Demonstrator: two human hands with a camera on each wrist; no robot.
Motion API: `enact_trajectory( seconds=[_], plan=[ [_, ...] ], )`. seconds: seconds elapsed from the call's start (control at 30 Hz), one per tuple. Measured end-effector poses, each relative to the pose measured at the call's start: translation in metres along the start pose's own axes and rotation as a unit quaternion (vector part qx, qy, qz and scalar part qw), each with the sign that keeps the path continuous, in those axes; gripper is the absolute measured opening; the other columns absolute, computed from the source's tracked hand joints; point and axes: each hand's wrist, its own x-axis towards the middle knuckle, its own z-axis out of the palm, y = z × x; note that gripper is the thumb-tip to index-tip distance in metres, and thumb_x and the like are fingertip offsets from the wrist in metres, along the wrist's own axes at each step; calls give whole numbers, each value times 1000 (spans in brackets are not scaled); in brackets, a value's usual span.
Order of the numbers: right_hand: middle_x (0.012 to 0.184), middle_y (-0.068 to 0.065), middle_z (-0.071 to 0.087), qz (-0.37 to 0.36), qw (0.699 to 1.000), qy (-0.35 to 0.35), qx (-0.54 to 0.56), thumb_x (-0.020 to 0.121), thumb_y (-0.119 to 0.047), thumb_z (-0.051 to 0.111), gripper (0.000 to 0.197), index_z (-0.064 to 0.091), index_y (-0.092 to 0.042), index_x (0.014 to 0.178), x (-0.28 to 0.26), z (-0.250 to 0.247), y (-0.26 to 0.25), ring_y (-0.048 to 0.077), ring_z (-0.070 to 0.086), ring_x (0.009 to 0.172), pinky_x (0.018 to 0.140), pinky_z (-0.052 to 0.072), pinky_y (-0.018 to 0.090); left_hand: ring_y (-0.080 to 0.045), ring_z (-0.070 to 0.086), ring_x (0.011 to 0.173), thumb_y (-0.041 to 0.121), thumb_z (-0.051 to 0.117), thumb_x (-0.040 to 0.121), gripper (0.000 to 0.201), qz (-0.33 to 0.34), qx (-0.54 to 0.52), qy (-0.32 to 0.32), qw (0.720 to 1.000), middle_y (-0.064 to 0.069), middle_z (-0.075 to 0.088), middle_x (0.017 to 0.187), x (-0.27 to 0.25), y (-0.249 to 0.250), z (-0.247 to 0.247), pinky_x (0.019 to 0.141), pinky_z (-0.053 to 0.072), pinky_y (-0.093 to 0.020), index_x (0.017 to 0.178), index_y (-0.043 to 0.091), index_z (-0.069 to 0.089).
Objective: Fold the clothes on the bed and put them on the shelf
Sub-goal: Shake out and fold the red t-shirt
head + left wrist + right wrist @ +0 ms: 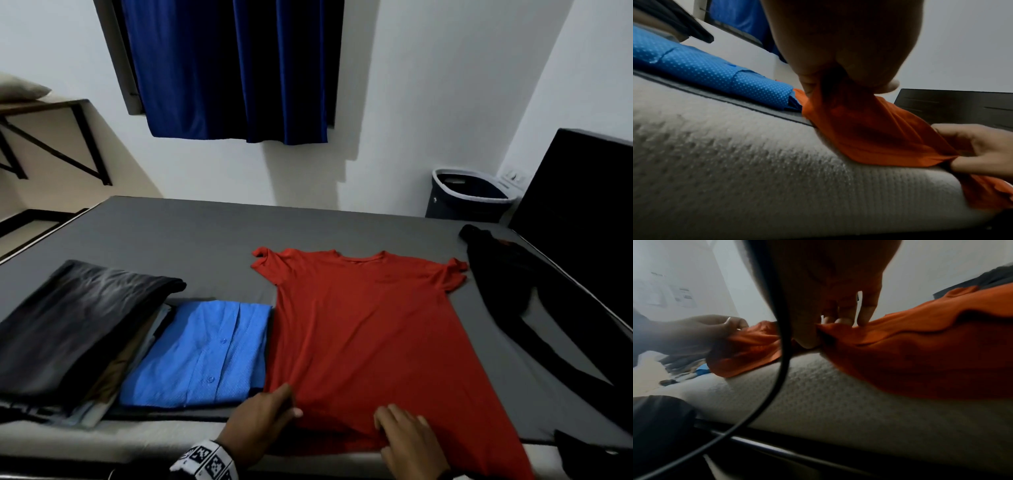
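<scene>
Red T-shirt [363, 329] hem in both hands

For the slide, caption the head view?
Both hands, left hand and right hand, pinch the red T-shirt's hem on the bed.

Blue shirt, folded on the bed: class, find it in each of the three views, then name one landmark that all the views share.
Head: blue shirt lies lower left of centre, between the dark folded pile and the red T-shirt.
Left wrist: upper left, dotted cloth beside the left hand.
Right wrist: only a blue sliver at left, under the red hem.
Shared landmark: the red T-shirt, its hem in both hands' grip.
</scene>
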Motion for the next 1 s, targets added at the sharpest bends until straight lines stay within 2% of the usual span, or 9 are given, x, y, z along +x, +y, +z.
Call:
enact_trajectory(
  seconds=[0.13, 0.2, 0.27, 0.37, 0.43, 0.6, 0.8, 0.9, 1.0],
  plan=[
    [68, -14, 45, 82, 997, 4, -6, 13, -35, 75, 75, 31, -35, 73, -10, -20, 41, 10, 56, 55, 48, 28, 27, -21, 60, 101, 56, 45, 76, 44, 25, 51, -45, 997, 3, 63, 108, 0, 1, -2, 80, 43, -32, 112, 31, 44],
    [73, -14, 46, 106, 994, 29, 19, 34, -31, 73, 61, 30, -38, 77, -18, -33, 54, 13, 60, 62, 51, 35, 32, -21, 59, 93, 31, 44, 73, 24, 27, 10, -27, 999, 9, 55, 96, -2, 2, -1, 73, 40, -31, 96, 35, 36],
    [75, -12, 54, 118, 983, 104, 95, 61, -18, 66, 44, 35, -41, 83, -23, -38, 66, 12, 59, 67, 60, 41, 33, -15, 57, 82, 15, 45, 68, 29, 12, -14, 16, 1000, 15, 47, 86, 3, 5, 1, 68, 38, -30, 86, 36, 34],
    [80, -11, 60, 81, 963, 144, 211, 74, -1, 63, 51, 47, -47, 89, -29, -42, 70, 1, 58, 74, 71, 45, 20, -2, 48, 65, 10, 47, 61, 30, -15, -54, 118, 991, 16, 46, 73, 4, 3, 0, 59, 37, -26, 77, 35, 40],
    [89, -12, 59, 51, 973, 86, 208, 80, -9, 64, 43, 48, -45, 97, -33, -45, 71, -3, 57, 84, 78, 41, 12, -2, 44, 60, 11, 49, 58, 30, -46, -63, 158, 984, 15, 46, 65, 4, 2, -6, 55, 31, -23, 71, 36, 39],
    [99, -15, 53, -7, 993, -106, 47, 74, -20, 55, 32, 44, -32, 102, -28, -51, 81, 5, 50, 86, 73, 39, 26, -6, 46, 61, 4, 44, 47, 30, -45, -82, 179, 979, 7, 43, 65, 7, -5, -18, 55, 35, -31, 65, 27, 37],
    [91, -14, 42, 76, 996, -54, -13, 66, -21, 55, 38, 30, -38, 89, -30, -46, 116, 10, 53, 80, 66, 36, 27, -6, 48, 64, -10, 54, 53, 39, -83, -40, 183, 979, 10, 42, 71, -4, -15, -15, 57, 36, -28, 63, 25, 40],
    [87, -12, 40, 87, 992, -88, -33, 64, -17, 44, 49, 26, -55, 88, -42, -43, 140, 11, 52, 81, 68, 38, 27, -3, 49, 66, -15, 51, 48, 50, -68, -73, 201, 975, 10, 45, 69, -6, -23, -13, 60, 36, -19, 62, 32, 43],
    [81, -12, 51, 115, 991, -67, 22, 66, -13, 51, 35, 40, -44, 78, -53, -57, 153, 1, 52, 75, 67, 42, 15, -1, 51, 67, -6, 45, 48, 46, -63, -88, 193, 975, 8, 49, 66, -3, -24, -12, 60, 35, -15, 67, 37, 51]
  ],
)
